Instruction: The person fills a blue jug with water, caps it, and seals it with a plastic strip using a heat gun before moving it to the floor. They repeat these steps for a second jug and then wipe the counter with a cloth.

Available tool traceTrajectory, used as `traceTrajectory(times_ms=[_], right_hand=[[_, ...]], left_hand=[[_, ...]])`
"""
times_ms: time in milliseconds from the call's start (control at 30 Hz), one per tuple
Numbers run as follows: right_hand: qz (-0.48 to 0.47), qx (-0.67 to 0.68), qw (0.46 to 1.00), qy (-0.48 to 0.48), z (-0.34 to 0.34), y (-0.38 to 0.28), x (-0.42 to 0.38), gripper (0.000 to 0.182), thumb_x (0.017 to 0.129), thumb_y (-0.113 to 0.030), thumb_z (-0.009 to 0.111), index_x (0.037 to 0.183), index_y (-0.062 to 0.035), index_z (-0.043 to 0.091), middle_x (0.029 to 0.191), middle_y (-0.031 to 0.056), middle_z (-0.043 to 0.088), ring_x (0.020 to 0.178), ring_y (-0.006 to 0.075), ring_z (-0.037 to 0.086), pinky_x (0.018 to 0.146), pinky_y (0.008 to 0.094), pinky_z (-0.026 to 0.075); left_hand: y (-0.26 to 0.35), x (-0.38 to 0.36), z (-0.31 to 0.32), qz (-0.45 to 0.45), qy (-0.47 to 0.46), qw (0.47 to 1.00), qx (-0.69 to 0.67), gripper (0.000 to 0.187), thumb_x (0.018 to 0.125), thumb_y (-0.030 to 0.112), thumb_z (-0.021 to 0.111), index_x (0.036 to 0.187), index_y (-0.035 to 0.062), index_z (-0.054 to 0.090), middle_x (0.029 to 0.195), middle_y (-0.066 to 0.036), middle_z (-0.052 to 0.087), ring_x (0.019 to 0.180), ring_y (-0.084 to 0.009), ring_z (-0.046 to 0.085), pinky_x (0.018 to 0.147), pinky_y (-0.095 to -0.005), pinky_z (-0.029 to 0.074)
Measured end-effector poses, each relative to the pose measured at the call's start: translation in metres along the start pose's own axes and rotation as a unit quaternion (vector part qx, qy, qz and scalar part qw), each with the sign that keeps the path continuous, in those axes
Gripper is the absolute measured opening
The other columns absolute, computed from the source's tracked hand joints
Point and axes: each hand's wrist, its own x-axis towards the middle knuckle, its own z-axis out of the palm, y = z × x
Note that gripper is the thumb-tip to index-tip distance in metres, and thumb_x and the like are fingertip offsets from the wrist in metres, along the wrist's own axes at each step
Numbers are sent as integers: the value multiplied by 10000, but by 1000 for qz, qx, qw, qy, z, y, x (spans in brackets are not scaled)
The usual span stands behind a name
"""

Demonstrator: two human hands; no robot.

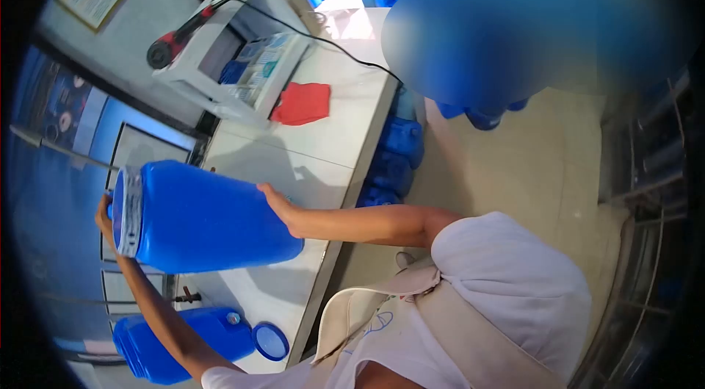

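A large blue plastic drum with a pale, dark-marked band round its neck is between my hands over the white counter. My left hand grips it at the lid end, with the fingers partly hidden behind the rim. Near the base, my right hand presses its palm and thumb against the drum's side. Beside my left forearm is a blue jerrycan, and a round blue lid lies close to it at the counter's edge.
A red-and-black corded power tool rests on a white shelf unit. Next to that is a red cloth. Several blue containers stand on the floor along the counter. A tap shows by the jerrycan. Metal racks are at the right.
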Motion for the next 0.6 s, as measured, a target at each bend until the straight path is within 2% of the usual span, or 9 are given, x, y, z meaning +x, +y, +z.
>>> traceTrajectory(times_ms=[67,100,167,300,433,500,533,567,600], right_hand=[[37,-93,987,123,8,-12,-38,668,860,-557,351,1290,-48,406,1303,148,434,1150,251,439,985,362,343],[34,-91,987,126,-1,-14,-44,668,860,-557,351,1290,-48,406,1303,148,434,1150,251,439,985,362,343],[29,-58,998,-3,-21,-16,-57,665,848,-565,367,1276,-58,425,1297,153,448,1113,268,464,967,368,364],[48,30,994,-92,-50,-39,-102,631,849,-561,372,1222,-63,474,1217,152,513,1044,269,507,921,383,409],[18,6,1000,-20,-83,-69,-146,549,862,-529,370,1112,-71,540,1067,121,583,908,223,561,836,369,465],[-9,-3,1000,7,-107,-74,-160,527,868,-516,369,1087,-71,549,1039,108,591,878,207,569,817,360,475],[2,27,1000,3,-127,-72,-158,512,879,-496,361,1097,-69,541,1035,105,590,873,200,571,806,363,483],[14,57,998,1,-146,-73,-163,497,890,-477,353,1108,-68,533,1032,102,588,868,193,574,795,366,490],[23,73,997,-27,-156,-85,-185,456,912,-429,344,1116,-67,531,1017,88,589,872,179,577,784,375,495]], left_hand=[[23,-1,-6,-3,-28,1000,8,199,690,53,661,817,-30,533,696,-88,543,658,-147,471,642,-287,405],[39,-3,-7,-17,-25,999,-11,202,683,47,659,788,-27,503,677,-86,520,638,-145,449,623,-284,394],[68,-9,-11,-33,-19,999,-27,212,676,40,658,759,-24,473,657,-83,497,618,-143,427,604,-281,383],[117,-18,-22,21,0,1000,5,228,659,51,656,719,-22,449,603,-107,498,547,-134,365,539,-282,361],[217,-22,-42,-40,-62,994,77,204,648,93,655,673,-29,493,569,-197,477,488,-195,461,526,-328,384],[282,-21,-51,44,-124,983,129,198,637,116,669,674,-28,538,582,-209,522,511,-270,543,530,-344,404],[312,-19,-54,30,-170,978,120,224,625,146,690,692,-31,569,598,-219,550,537,-345,560,527,-352,426],[328,-13,-55,26,-169,978,121,224,625,146,690,692,-31,569,598,-219,550,537,-345,560,527,-352,426],[344,-8,-56,53,-280,958,38,227,642,160,696,710,-27,585,572,-190,558,509,-304,561,516,-333,432]])
